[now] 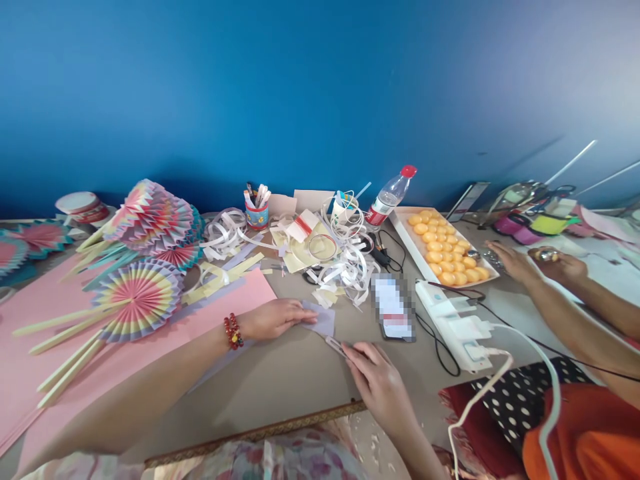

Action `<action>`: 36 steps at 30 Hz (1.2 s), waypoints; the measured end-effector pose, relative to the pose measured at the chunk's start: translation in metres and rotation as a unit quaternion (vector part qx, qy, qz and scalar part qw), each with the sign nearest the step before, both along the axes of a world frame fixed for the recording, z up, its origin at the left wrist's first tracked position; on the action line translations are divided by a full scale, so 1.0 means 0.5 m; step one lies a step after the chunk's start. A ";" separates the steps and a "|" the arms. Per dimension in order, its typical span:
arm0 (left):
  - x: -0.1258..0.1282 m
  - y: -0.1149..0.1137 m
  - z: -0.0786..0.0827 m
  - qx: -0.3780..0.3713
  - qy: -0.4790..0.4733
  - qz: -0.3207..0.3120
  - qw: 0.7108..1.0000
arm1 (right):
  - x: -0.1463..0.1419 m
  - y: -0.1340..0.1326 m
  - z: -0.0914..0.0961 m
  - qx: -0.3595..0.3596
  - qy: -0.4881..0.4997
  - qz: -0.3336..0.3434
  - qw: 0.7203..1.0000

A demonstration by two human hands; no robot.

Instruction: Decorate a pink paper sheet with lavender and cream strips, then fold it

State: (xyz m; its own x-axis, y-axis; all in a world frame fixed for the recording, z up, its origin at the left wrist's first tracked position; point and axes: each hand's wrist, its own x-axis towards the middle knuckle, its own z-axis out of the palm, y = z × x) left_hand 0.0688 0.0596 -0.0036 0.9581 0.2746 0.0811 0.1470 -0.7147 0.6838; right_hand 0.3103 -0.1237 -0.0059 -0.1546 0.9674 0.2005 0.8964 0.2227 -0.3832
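Head view: left hand [280, 317], fingers lying close together, is holding down one purple paper piece [324, 322] on the worktop [280, 387]; right hand [373, 373] is pinching one slim pale tool [335, 345] near its lower edge, contact unclear. This piece is looking unfinished; folded fans [137, 297], apparently done, are lying left, overlapping, uncountable. One phone [393, 307] is lying right.

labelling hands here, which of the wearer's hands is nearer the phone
Right. The right hand is on the near side of the phone; the left hand is farther off, to its left.
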 end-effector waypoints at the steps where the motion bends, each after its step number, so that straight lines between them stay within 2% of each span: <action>1: 0.000 0.000 0.000 0.001 0.000 0.000 1.000 | -0.001 0.001 0.001 -0.002 0.003 0.002 1.000; 14: 0.002 0.007 -0.014 -0.021 -0.013 -0.014 1.000 | -0.010 0.016 -0.004 -0.010 0.016 0.009 1.000; 22: 0.003 0.008 -0.013 -0.020 -0.008 -0.013 1.000 | -0.018 0.027 -0.012 -0.026 0.014 0.020 0.999; 36: 0.003 0.007 -0.014 -0.018 -0.014 -0.010 1.000 | -0.032 0.037 -0.007 -0.009 0.010 0.028 1.000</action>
